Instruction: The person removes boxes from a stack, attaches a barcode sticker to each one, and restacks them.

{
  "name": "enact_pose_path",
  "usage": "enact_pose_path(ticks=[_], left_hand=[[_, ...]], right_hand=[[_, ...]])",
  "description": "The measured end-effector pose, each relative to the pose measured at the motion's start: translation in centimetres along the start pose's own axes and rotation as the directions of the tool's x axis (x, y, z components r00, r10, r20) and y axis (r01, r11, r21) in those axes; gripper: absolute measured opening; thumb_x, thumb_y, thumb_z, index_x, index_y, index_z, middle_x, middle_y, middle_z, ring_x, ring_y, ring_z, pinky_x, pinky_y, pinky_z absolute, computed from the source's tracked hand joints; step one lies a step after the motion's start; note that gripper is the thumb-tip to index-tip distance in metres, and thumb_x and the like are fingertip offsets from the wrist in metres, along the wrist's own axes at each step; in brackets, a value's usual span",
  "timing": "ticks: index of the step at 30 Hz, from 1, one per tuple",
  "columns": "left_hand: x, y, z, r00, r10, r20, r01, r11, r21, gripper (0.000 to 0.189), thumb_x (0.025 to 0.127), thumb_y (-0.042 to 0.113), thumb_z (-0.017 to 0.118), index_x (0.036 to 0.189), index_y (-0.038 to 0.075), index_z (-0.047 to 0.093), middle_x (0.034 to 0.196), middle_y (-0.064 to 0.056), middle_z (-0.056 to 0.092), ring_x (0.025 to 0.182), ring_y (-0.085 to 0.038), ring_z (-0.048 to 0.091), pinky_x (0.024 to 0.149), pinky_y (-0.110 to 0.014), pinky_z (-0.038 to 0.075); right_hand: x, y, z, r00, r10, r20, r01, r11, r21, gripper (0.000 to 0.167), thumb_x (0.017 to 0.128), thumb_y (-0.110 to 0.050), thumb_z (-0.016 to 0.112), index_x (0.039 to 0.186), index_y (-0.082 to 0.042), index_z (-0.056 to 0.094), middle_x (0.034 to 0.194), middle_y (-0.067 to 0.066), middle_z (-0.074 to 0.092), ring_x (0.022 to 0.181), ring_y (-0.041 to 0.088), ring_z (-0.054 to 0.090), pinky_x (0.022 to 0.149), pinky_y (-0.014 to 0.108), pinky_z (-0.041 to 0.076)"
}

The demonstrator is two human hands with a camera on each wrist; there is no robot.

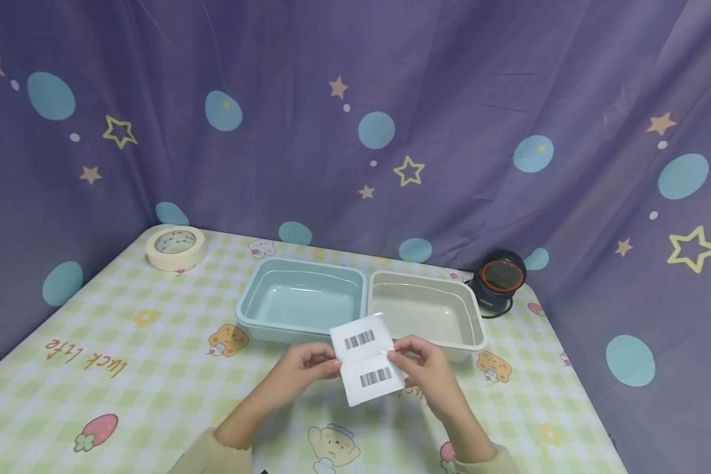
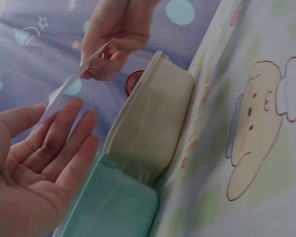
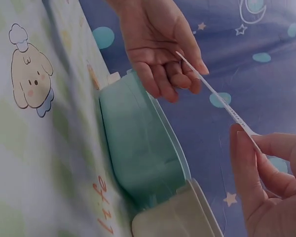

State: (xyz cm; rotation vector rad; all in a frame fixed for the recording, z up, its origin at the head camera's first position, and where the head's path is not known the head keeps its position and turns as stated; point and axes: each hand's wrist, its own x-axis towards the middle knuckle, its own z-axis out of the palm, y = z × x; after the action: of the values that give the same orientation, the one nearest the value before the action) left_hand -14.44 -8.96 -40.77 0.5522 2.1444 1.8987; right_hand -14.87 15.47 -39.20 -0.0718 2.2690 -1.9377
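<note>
1. The left hand (image 1: 305, 370) pinches the left edge of a white sheet (image 1: 364, 359) between thumb and fingers, its spare fingers loosely spread
2. The right hand (image 1: 429, 374) pinches the opposite edge, thumb on top
3. The sheet is held above the table (image 1: 172, 372), just below the middle of the frame; gripping both edges likely keeps it flat, barcodes (image 1: 359, 340) facing up
4. Beyond it, mid-frame, a blue tub (image 1: 308, 306) and a beige tub (image 1: 426, 313) sit side by side, open tops up, perhaps for easy reach
5. A tape roll (image 1: 180, 262) lies left of centre; a black gadget (image 1: 493, 293) stands at right, probably set back for working room
6. Count: two hands, one sheet, two barcodes, two tubs, one tape roll, one gadget
</note>
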Motion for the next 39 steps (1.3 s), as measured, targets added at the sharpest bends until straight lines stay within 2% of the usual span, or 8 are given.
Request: enact_pose_path(ticks=[6, 10, 13, 18, 21, 25, 32, 39], left_hand=[[0.1, 0.2, -0.1, 1.000, -0.002, -0.024, 0.002, 1.000, -0.005, 0.023, 0.094, 0.008, 0.059, 0.099, -0.015, 0.060, 0.106, -0.030, 0.066, 0.095, -0.025, 0.071, 0.085, -0.025, 0.060], [0.0, 0.3, -0.1, 0.999, 0.005, -0.037, -0.004, 1.000, 0.013, 0.023, 0.094, 0.009, 0.059, 0.097, -0.014, 0.060, 0.106, -0.030, 0.066, 0.090, -0.014, 0.071, 0.084, -0.024, 0.060], [-0.1, 0.4, 0.0, 0.999, 0.019, -0.042, -0.018, 0.999, 0.030, 0.022, 0.094, 0.009, 0.059, 0.097, -0.013, 0.060, 0.104, -0.029, 0.066, 0.086, -0.008, 0.070, 0.083, -0.025, 0.061], [-0.2, 0.6, 0.4, 0.997, 0.068, -0.022, -0.067, 0.997, 0.044, 0.023, 0.095, 0.011, 0.059, 0.097, -0.011, 0.061, 0.102, -0.028, 0.067, 0.086, -0.001, 0.068, 0.083, -0.026, 0.061], [-0.4, 0.8, 0.7, 0.994, 0.113, -0.002, -0.112, 0.993, 0.037, 0.023, 0.096, 0.012, 0.058, 0.098, -0.011, 0.061, 0.102, -0.028, 0.067, 0.088, 0.000, 0.068, 0.083, -0.024, 0.060], [-0.5, 1.1, 1.0, 0.985, 0.169, 0.033, -0.170, 0.985, 0.035, 0.022, 0.098, 0.012, 0.056, 0.097, -0.009, 0.062, 0.100, -0.021, 0.068, 0.092, -0.005, 0.068, 0.085, -0.023, 0.059], [-0.7, 1.0, 1.3, 0.971, 0.226, 0.077, -0.232, 0.970, 0.078, 0.020, 0.100, 0.013, 0.053, 0.096, -0.004, 0.062, 0.094, -0.008, 0.067, 0.096, -0.015, 0.068, 0.085, -0.021, 0.059], [-0.6, 0.5, 1.6, 0.968, 0.243, 0.066, -0.249, 0.963, 0.100, 0.019, 0.100, 0.013, 0.053, 0.095, -0.002, 0.063, 0.093, -0.015, 0.067, 0.092, -0.001, 0.064, 0.084, -0.022, 0.059]], right_hand=[[0.0, -0.4, 0.9, 0.999, -0.018, -0.046, 0.017, 0.999, -0.029, 0.020, 0.085, -0.004, 0.069, 0.101, 0.005, 0.062, 0.088, 0.005, 0.063, 0.071, 0.013, 0.068, 0.050, 0.021, 0.054], [-0.3, -0.4, 1.6, 0.973, -0.200, -0.117, 0.167, 0.955, -0.246, 0.037, 0.080, -0.002, 0.074, 0.113, -0.002, 0.057, 0.098, 0.009, 0.060, 0.088, 0.018, 0.065, 0.067, 0.026, 0.060], [-0.6, -0.4, 2.2, 0.875, -0.459, -0.152, 0.341, 0.809, -0.479, 0.050, 0.074, 0.001, 0.080, 0.117, -0.005, 0.055, 0.107, 0.010, 0.056, 0.100, 0.020, 0.059, 0.084, 0.030, 0.059], [-0.9, -0.2, 3.1, 0.619, -0.785, -0.019, 0.596, 0.486, -0.640, 0.040, 0.067, -0.002, 0.086, 0.102, -0.009, 0.068, 0.105, 0.004, 0.059, 0.100, 0.017, 0.055, 0.087, 0.024, 0.052], [-1.1, -0.2, 3.6, 0.551, -0.832, 0.072, 0.693, 0.407, -0.595, 0.033, 0.069, -0.007, 0.085, 0.099, -0.010, 0.071, 0.103, 0.000, 0.063, 0.098, 0.015, 0.057, 0.087, 0.016, 0.051], [-1.3, -0.1, 4.2, 0.543, -0.834, 0.098, 0.714, 0.397, -0.577, 0.031, 0.071, -0.014, 0.084, 0.099, -0.010, 0.072, 0.103, -0.001, 0.066, 0.096, 0.014, 0.060, 0.085, 0.016, 0.052], [-1.6, 0.0, 4.7, 0.573, -0.814, 0.093, 0.693, 0.420, -0.586, 0.027, 0.072, -0.016, 0.084, 0.095, -0.010, 0.073, 0.101, -0.003, 0.067, 0.097, 0.013, 0.061, 0.088, 0.015, 0.052], [-1.4, 0.1, 4.8, 0.572, -0.815, 0.091, 0.704, 0.430, -0.565, 0.021, 0.072, -0.013, 0.084, 0.090, -0.010, 0.073, 0.096, -0.004, 0.069, 0.092, 0.012, 0.064, 0.085, 0.013, 0.053]])
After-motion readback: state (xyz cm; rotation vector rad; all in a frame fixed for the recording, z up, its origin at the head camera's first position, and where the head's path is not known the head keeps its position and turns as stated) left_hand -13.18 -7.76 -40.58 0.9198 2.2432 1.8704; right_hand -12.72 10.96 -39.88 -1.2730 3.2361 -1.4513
